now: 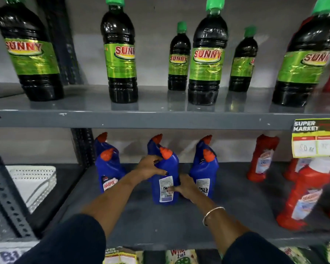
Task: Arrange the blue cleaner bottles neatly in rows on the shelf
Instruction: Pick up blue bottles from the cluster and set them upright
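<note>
Hands meet on the front middle blue bottle [165, 178], which stands upright near the centre of the grey shelf [145, 221]. Left hand [151, 167] wraps the bottle's shoulder at 10 o'clock, fingers curled round it just below the orange cap. Right hand [186, 185] presses the lower body at 3 o'clock, thumb lying across the white label, fingers hidden behind. Blue bottles stand two deep in three columns: left front bottle [108, 171] at 9 o'clock of the held one, right front bottle [205, 171] at 3 o'clock, each with a second bottle behind it. Narrow gaps separate the columns; the right hand fills the gap on that side. Open shelf surface runs from the held bottle forward to the front edge at 6 o'clock. Red bottles [305, 195] crowd the 3 o'clock end, well apart from the blue group. White basket [36, 181] sits beyond the upright post at 9 o'clock.
</note>
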A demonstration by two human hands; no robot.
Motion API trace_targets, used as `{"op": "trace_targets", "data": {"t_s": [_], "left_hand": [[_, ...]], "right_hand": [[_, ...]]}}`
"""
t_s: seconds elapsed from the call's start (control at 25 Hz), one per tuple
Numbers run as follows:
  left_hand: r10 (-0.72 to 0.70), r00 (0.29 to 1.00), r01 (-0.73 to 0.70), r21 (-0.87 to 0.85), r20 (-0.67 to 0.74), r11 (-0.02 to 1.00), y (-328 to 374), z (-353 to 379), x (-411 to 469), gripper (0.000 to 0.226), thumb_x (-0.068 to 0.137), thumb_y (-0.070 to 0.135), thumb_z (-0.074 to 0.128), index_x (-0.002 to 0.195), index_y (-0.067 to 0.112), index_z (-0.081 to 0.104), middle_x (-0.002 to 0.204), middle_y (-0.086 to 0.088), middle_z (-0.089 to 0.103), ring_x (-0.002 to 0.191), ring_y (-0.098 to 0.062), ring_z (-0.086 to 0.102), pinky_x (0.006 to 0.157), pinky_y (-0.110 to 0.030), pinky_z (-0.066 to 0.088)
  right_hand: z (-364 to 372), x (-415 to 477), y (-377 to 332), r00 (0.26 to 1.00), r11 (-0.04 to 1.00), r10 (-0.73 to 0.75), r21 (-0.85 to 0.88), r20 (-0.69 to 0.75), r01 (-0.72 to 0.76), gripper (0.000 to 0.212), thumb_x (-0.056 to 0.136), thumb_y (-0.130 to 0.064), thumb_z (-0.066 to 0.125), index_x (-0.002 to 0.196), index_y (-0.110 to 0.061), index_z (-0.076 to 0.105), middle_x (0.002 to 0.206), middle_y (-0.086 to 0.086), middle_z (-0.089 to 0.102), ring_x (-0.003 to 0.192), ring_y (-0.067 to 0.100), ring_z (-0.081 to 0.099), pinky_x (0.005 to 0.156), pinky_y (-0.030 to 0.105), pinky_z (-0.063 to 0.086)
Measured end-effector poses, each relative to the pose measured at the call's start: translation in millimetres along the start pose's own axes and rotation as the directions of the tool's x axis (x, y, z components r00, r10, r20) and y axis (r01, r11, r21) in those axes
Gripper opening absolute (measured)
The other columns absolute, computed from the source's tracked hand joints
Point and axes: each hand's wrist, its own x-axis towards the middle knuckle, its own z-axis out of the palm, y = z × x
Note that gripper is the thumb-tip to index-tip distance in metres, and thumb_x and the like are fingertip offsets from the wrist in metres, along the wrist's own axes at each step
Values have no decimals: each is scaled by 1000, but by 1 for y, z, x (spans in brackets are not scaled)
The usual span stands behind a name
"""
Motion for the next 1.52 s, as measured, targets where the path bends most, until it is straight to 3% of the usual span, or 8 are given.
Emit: {"op": "trace_targets", "data": {"t_s": [0.16,0.36,0.56,0.72,0.88,1.0,1.12,1.52], "left_hand": [[-147,954,137,-58,-262,989,13,-1,2,45,59,27,78,93,5,60,93,-13,70,81,-29,66,77,-39,56],[-232,855,246,-31,-464,969,40,-2,7,46,65,31,71,96,2,53,88,-12,64,72,-26,57,60,-28,43],[-330,907,266,-251,-263,931,35,-10,8,42,68,27,74,95,3,52,101,-18,66,83,-30,64,71,-37,56],[-282,959,252,-454,3,854,25,-34,-7,34,80,18,67,104,4,47,108,-15,58,97,-27,57,81,-40,52],[-156,966,245,-525,208,815,1,-43,-16,50,81,6,62,127,10,42,115,-2,56,110,-18,50,96,-33,38],[-72,988,124,-438,134,891,1,-35,-17,50,76,-1,66,122,7,49,109,-3,61,95,-11,59,72,-14,51],[-42,996,16,-322,-75,946,2,-18,-19,46,69,1,74,111,6,56,101,-6,64,84,-15,63,59,-8,52],[-97,981,77,-118,-170,990,-9,13,-18,55,62,12,79,112,12,56,108,-9,67,96,-23,64,89,-39,53]], "right_hand": [[14,5,-2,994,984,-54,164,-92,68,46,60,-14,79,97,-9,53,104,14,68,96,32,64,86,48,52],[66,-2,-29,981,967,-68,231,-181,110,111,39,-56,74,134,-20,29,136,2,48,124,21,49,94,44,51],[59,-9,-44,923,981,36,191,-383,41,56,67,-16,74,116,-11,48,111,11,64,99,29,62,79,37,53],[40,-11,-29,964,930,-35,345,-264,128,32,67,4,67,89,-15,55,97,16,67,76,22,59,59,20,46],[18,-6,-19,990,888,-129,451,54,91,47,65,8,72,109,-4,57,106,16,65,94,29,63,77,30,54],[6,-2,-11,976,887,-167,452,139,88,61,65,7,74,121,-5,51,115,16,64,106,30,62,90,43,53],[0,-2,-6,985,916,-137,391,108,85,55,65,10,73,112,-8,52,113,14,64,101,24,62,81,33,57],[5,1,10,999,987,-32,160,27,27,58,62,5,77,115,-3,55,114,18,67,106,30,62,94,44,51]]}}
